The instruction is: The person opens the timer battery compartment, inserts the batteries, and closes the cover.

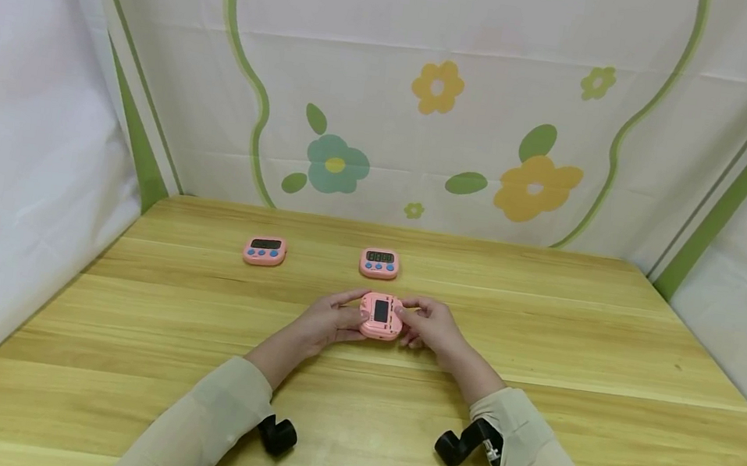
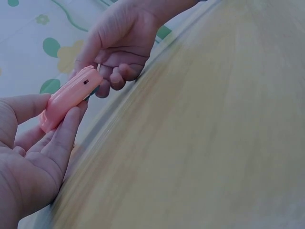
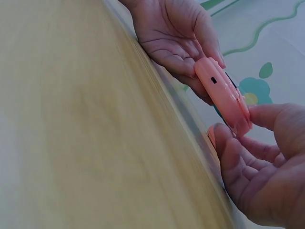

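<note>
A pink digital timer (image 1: 368,325) is held up between both hands, the side with a dark rectangle facing up. My left hand (image 1: 324,322) grips its left end, thumb on top and fingers beneath, as the left wrist view also shows on the timer (image 2: 66,102). At the opposite end, my right hand (image 1: 435,328) pinches it, the thumb lying on the upper face. In the right wrist view, the right thumb and fingers (image 3: 228,148) meet the near end of the timer (image 3: 221,90), whose edge carries a small dark slot. Its underside is mostly hidden.
Two more pink timers with blue buttons lie display up beyond the hands: one timer (image 1: 265,251) to the left, another timer (image 1: 380,264) just behind the held one. The wooden table (image 1: 580,331) ends at a flower-patterned cloth (image 1: 387,132).
</note>
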### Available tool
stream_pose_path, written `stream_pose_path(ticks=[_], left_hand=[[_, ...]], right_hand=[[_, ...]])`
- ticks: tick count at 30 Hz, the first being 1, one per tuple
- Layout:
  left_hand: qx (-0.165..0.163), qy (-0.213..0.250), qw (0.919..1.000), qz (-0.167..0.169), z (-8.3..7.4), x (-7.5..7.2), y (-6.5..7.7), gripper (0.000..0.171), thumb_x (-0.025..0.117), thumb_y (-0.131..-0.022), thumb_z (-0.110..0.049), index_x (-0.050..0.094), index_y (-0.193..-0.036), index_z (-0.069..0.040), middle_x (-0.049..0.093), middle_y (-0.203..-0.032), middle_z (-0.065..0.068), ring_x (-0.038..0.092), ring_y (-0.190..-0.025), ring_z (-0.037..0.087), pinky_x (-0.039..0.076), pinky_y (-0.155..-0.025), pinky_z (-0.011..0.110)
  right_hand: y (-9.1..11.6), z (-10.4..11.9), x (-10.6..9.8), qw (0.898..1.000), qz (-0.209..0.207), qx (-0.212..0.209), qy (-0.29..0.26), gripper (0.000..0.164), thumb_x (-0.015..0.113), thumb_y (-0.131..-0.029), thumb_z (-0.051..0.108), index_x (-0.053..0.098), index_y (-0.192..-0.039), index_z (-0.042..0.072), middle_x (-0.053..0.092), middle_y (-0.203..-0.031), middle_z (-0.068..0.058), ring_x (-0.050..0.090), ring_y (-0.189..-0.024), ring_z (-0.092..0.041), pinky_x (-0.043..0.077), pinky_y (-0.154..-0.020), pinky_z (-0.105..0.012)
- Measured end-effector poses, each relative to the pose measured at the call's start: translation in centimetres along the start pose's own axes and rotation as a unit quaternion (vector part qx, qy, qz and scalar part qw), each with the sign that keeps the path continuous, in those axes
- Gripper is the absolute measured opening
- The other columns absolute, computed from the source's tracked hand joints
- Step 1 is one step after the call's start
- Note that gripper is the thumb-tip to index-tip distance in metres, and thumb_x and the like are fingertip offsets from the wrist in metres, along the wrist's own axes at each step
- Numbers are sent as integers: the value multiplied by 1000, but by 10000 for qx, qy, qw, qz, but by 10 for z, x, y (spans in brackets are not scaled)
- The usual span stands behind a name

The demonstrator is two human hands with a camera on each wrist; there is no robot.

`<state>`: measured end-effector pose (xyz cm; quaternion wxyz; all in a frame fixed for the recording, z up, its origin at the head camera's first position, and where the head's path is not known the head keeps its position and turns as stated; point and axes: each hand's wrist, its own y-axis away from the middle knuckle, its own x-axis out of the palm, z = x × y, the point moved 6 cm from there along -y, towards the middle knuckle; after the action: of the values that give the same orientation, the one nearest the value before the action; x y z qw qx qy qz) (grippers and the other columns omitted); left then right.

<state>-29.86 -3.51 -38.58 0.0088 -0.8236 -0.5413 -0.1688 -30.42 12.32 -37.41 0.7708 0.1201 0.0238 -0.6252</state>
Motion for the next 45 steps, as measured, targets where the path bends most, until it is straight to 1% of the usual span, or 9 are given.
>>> stream_pose_path(ticks=[3,13,21,24,27,31,34,39,45], left_hand=[[11,0,10000,27,0,0,0,51,52,-83,0,36,-131,-8,51,-110,21,57,-81,22,47,-77,37],[-24,-3,9999,107,0,-1,1,50,47,-84,1,34,-132,-7,44,-118,23,56,-89,24,45,-80,37],[268,50,9992,307,-3,0,5,52,54,-83,-5,35,-131,-5,50,-113,21,56,-90,26,46,-80,37],[265,76,9992,285,-3,0,4,54,56,-82,-6,34,-131,-5,50,-112,22,57,-88,25,46,-79,37],[146,110,9997,159,-2,-1,2,54,55,-82,-3,34,-132,-6,50,-112,23,57,-85,25,46,-79,38],[69,96,9999,96,0,-2,-1,52,53,-83,-2,34,-131,-6,51,-110,23,58,-81,23,47,-78,37],[60,63,9999,97,0,-1,-1,51,53,-83,-1,36,-131,-6,53,-107,22,58,-80,22,47,-77,37],[21,-18,9999,107,1,0,-1,51,54,-83,-2,37,-131,-8,54,-106,19,58,-82,22,47,-77,36],[76,-117,9996,233,3,0,-3,53,55,-83,-5,34,-132,-9,52,-106,19,57,-84,22,47,-77,37]], right_hand=[[-1,-1,1,10000,34,20,-11,30,55,-85,17,53,-109,-2,59,-64,-11,55,-50,-16,46,-44,-24],[0,5,5,9993,-32,-342,134,26,54,-85,13,51,-105,-4,58,-60,-10,53,-46,-16,45,-41,-23],[-1,2,6,9999,-50,-40,-116,30,55,-85,17,51,-110,0,57,-61,-10,52,-46,-15,45,-42,-23],[-2,-1,4,9991,232,85,-343,38,52,-87,25,47,-117,2,57,-67,-11,55,-51,-17,48,-46,-25],[-1,-4,3,9945,751,153,-713,45,48,-88,29,41,-124,3,57,-75,-13,58,-59,-20,51,-53,-28],[3,-4,4,9808,1553,164,-1164,49,47,-90,24,30,-132,6,59,-81,-15,60,-67,-23,52,-61,-33],[6,-3,6,9708,1973,150,-1359,50,45,-91,18,24,-136,11,60,-84,-18,60,-73,-26,51,-65,-35],[9,-3,7,9585,2308,198,-1663,50,41,-92,14,21,-138,17,59,-92,-22,60,-80,-31,50,-69,-37],[9,-4,6,9480,2521,198,-1933,50,39,-92,10,20,-138,18,58,-94,-24,59,-82,-31,50,-71,-36]])
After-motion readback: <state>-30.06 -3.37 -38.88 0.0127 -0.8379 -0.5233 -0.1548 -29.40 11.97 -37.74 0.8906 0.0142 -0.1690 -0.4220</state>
